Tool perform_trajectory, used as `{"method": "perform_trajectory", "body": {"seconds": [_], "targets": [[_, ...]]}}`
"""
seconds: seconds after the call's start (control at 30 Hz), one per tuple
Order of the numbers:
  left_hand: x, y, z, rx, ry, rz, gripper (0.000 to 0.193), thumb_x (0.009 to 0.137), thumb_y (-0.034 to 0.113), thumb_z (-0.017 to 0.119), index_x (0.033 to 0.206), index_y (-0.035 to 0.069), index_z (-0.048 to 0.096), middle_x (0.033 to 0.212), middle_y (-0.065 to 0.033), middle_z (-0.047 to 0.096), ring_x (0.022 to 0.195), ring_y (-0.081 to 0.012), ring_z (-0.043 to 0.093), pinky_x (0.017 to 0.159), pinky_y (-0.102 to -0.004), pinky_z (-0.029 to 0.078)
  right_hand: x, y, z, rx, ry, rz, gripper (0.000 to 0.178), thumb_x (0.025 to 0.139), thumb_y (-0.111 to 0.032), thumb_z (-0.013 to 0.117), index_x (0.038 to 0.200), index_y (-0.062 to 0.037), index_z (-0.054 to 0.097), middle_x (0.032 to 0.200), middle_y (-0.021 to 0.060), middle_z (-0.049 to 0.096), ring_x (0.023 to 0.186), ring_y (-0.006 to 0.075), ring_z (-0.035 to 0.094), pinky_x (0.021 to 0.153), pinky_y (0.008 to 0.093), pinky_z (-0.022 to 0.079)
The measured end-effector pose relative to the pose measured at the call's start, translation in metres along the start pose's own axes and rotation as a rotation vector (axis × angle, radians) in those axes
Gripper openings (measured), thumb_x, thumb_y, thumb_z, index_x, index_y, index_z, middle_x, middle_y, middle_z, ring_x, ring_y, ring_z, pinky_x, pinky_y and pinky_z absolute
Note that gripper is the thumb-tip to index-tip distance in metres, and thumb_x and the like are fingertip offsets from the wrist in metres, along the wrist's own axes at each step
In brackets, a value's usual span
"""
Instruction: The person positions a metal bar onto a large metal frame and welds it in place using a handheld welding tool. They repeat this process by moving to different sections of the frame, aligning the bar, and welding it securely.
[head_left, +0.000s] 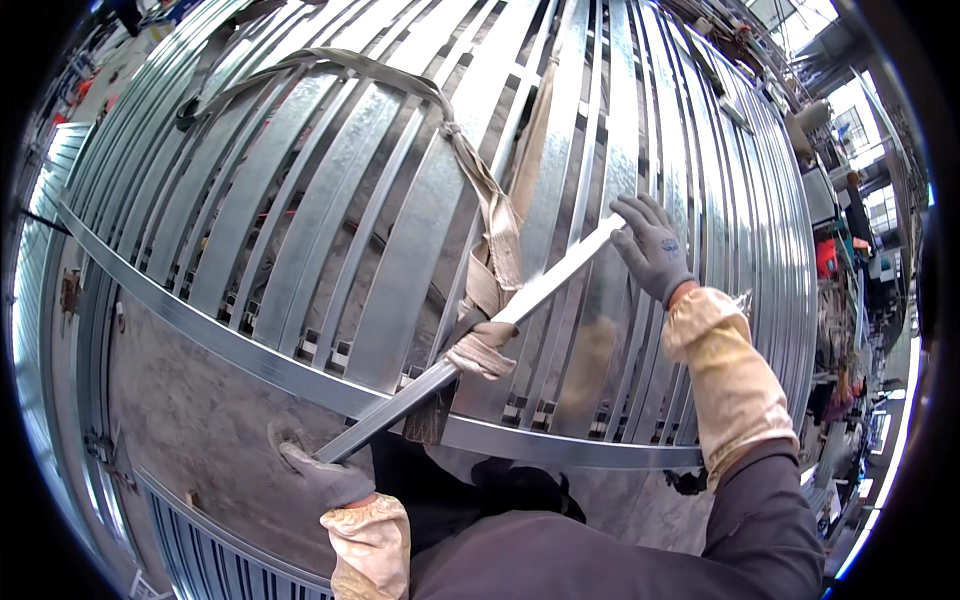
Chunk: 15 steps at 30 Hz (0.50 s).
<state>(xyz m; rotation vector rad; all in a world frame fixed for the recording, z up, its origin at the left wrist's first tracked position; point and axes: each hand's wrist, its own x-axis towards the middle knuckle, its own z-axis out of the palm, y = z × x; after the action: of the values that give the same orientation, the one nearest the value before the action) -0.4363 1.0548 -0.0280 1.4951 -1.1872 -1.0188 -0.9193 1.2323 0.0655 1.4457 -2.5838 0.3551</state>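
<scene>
A straight metal bar [570, 270] slants over the front edge of a large slatted metal frame [250, 362]. My left hand [325, 478], in a grey glove, is closed at the bar's near lower end. At its far upper end, my gloved right hand [655, 250] grips with the fingers over the top and the thumb on the side. A worn beige lifting strap [500, 235] is wrapped and knotted around the middle of the bar. From there the strap runs back across the slats toward the far left.
Beneath the slats [400, 250] lies a grey concrete floor [190, 400]. More ribbed metal panels [220, 550] stand at the lower left, close to my left arm. Shelving and assorted workshop items [850, 290] line the right side. Gaps separate the slats.
</scene>
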Motion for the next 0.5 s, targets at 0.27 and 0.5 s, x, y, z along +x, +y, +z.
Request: {"method": "perform_trajectory", "body": {"seconds": [0.27,0.5], "targets": [[0.021,0.007,0.025,-0.096,0.229,-0.082,0.048,0.112,0.026,0.04,0.149,-0.005,0.043,0.148,-0.0214,0.05,0.138,-0.031,0.052,0.119,-0.0414,0.042,0.012,0.012,0.042,0.029,-0.135,-0.07,0.021,0.092,-0.026,0.064,0.081,-0.0082,0.068,0.081,0.0104,0.061,0.088,0.0352,0.058,0.091,0.047,0.043],[0.058,0.019,0.051,-0.233,0.304,-0.126,0.046,0.112,0.026,0.041,0.147,-0.004,0.046,0.149,-0.0206,0.051,0.141,-0.0302,0.05,0.12,-0.0414,0.042,-0.032,0.014,0.051,0.026,-0.068,0.05,0.031,0.097,-0.024,0.054,0.075,-0.0025,0.052,0.077,0.0156,0.05,0.081,0.0389,0.052,0.08,0.0465,0.039]]}}
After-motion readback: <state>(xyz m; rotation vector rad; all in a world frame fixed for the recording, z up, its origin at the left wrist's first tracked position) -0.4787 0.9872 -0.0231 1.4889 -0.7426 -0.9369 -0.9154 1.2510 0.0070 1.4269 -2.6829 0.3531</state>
